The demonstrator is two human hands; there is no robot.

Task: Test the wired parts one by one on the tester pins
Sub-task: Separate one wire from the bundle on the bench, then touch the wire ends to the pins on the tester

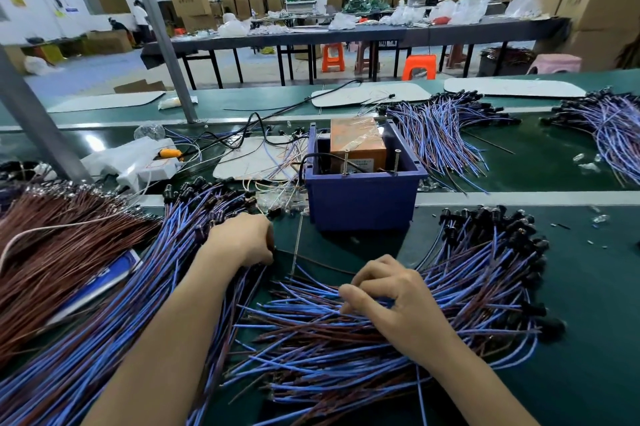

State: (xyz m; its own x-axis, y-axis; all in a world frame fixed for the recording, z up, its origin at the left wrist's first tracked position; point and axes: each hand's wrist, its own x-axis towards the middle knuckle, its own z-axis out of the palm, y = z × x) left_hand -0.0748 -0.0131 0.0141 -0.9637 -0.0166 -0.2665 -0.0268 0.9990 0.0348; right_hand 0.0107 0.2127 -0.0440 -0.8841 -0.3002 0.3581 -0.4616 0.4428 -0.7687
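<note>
Two hands work in the head view. The right hand (391, 301) is in the wired parts (346, 349) heaped by the near edge of the surface (588, 287). Its fingers (360, 287) are curled, thumb against forefinger, nipping a few blue wires. The left hand (242, 238) rests at the rim of a second heap (156, 287) toward the left edge; its fingers are hidden, so I cannot tell their state. To do this step well, I think only one part should be drawn free, then its bare ends laid on the two pins (345, 162) of the blue tester box (363, 204). Print on the orange block (356, 140) inside is too small to read.
</note>
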